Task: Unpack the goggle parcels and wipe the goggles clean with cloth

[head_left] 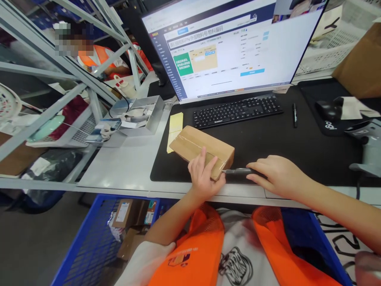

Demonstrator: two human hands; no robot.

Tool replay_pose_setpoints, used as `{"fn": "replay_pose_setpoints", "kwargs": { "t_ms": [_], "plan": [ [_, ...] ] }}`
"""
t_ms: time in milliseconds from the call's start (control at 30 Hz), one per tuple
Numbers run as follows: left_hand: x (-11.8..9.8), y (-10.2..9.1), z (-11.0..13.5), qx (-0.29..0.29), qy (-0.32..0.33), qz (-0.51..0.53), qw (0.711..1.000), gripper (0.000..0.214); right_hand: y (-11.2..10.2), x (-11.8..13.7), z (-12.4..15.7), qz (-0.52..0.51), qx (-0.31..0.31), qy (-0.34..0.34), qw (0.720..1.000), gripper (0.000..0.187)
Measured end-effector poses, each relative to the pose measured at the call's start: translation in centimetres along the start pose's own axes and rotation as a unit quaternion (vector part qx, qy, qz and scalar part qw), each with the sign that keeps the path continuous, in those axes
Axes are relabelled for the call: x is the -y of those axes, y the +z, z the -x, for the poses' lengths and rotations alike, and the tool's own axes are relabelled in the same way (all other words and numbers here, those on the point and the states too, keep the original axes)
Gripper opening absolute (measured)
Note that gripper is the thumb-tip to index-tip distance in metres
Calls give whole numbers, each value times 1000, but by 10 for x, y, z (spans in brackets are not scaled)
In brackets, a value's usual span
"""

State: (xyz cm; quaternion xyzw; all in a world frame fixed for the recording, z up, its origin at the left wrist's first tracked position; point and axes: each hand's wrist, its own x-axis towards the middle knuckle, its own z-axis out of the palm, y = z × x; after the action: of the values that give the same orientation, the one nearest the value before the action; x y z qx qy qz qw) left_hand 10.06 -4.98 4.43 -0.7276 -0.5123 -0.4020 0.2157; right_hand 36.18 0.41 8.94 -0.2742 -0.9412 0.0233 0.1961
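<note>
A taped brown cardboard box (196, 145) lies on the black desk mat (297, 147) in front of the keyboard. My left hand (204, 176) rests on the box's near end, fingers pressed down on its top, steadying it. My right hand (276, 174) is closed round a dark-handled cutter (238, 171), whose tip touches the box's near right corner at the tape seam.
A black keyboard (236, 111) and a monitor (232, 43) stand behind the box. A pen (294, 115), a mouse (327, 109) and a barcode scanner (367, 145) sit to the right. A metal tray (143, 115) is at left. A blue crate (98, 238) with parcels is below the desk. Another person (98, 57) works beyond the racking.
</note>
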Motion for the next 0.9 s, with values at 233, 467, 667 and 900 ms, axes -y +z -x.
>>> {"fn": "replay_pose_setpoints", "kwargs": {
  "t_ms": [233, 467, 667, 900],
  "plan": [
    [4, 3, 1, -2, 9, 6, 1000, 51, -1, -27, -7, 40, -13, -12, 999, 38],
    [13, -6, 5, 21, 32, 56, 998, 58, 2, -83, 9, 23, -60, 270, 961, 47],
    [103, -21, 5, 5, -123, 155, 980, 74, 27, -20, 20, -402, -82, 331, 850, 51],
    [128, -14, -2, 161, -293, 371, 866, 92, 40, 31, -13, -598, -103, 269, 748, 37]
  ]
}}
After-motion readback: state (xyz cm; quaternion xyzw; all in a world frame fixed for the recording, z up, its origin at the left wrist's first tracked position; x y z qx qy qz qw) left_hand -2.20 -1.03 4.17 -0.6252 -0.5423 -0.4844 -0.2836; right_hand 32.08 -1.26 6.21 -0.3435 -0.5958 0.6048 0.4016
